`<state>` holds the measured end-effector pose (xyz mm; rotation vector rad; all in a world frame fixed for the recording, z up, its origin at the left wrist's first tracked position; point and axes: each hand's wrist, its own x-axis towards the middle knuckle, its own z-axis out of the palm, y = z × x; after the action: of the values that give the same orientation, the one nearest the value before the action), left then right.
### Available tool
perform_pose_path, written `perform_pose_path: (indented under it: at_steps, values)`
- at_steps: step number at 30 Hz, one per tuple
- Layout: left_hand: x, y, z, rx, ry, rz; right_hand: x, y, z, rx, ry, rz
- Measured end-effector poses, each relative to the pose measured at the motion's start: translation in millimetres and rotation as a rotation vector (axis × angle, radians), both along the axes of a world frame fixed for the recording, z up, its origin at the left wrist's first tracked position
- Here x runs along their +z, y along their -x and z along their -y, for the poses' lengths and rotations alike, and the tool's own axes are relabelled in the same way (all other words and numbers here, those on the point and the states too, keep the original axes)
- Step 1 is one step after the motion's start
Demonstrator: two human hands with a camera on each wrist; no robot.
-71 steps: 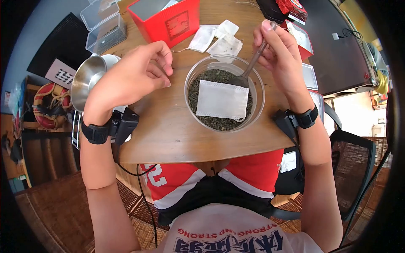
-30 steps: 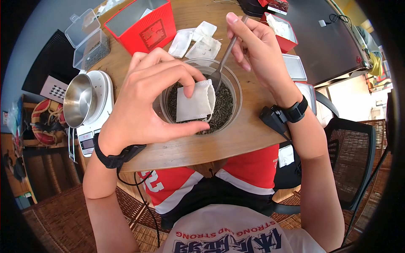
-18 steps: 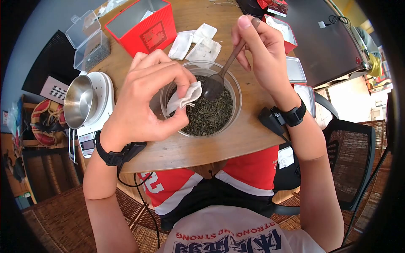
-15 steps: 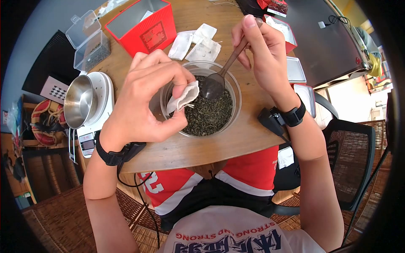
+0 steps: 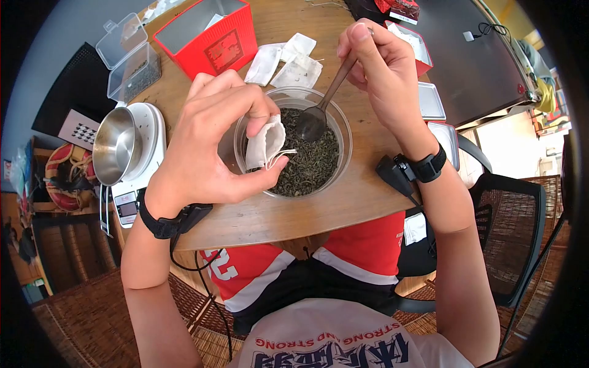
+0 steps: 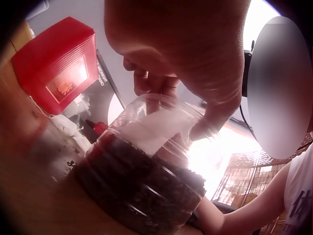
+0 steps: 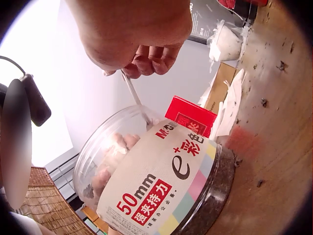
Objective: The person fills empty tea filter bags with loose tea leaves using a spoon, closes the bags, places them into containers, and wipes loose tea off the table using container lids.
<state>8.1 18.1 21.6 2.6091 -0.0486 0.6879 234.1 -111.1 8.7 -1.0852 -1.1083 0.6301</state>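
A round clear tub (image 5: 347, 147) of dark dried tea leaves (image 5: 307, 168) stands before me. Over its left side my left hand (image 5: 205, 144) pinches a small white drawstring tea bag (image 5: 261, 149) between fingers and thumb. The bag's mouth gapes toward the right, its strings hanging near the thumb. My right hand (image 5: 388, 83) grips the handle of a dark spoon (image 5: 311, 124), whose bowl sits at the leaves in the tub's upper part. In the left wrist view the bag (image 6: 151, 128) shows through the tub wall; a printed label (image 7: 161, 181) covers the tub's side in the right wrist view.
Several white tea bags (image 5: 297, 72) lie behind the tub, beside a red box (image 5: 224, 49). To the left stand a steel pan (image 5: 115, 147) on a white scale (image 5: 126, 208) and a clear lidded box (image 5: 136, 76). Another red box (image 5: 420, 52) is at right.
My left hand has come over the tub from the left and taken hold of the tea bag lying on the leaves. Its mouth has opened wider, and the spoon's bowl now shows uncovered.
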Motion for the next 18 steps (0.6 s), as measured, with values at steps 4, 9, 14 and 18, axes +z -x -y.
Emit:
perform_pose_path:
  at_steps: [4, 9, 14, 18]
  values:
    - [2.0, 1.0, -0.4, -0.003, 0.019, -0.033, -5.5, 4.9, -5.8, -0.126, -0.058, 0.169]
    - [-2.1, -0.6, -0.9, -0.016, 0.03, -0.003, -1.6, 4.6, -2.1, -0.038, 0.006, 0.094]
    - [-4.5, -1.2, -2.8, -0.023, 0.028, -0.023, -0.8, 4.2, -2.9, 0.033, 0.22, 0.087]
    - [-5.4, -1.5, -1.7, -0.032, 0.018, -0.023, -3.5, 5.6, -4.3, 0.055, 0.261, 0.046]
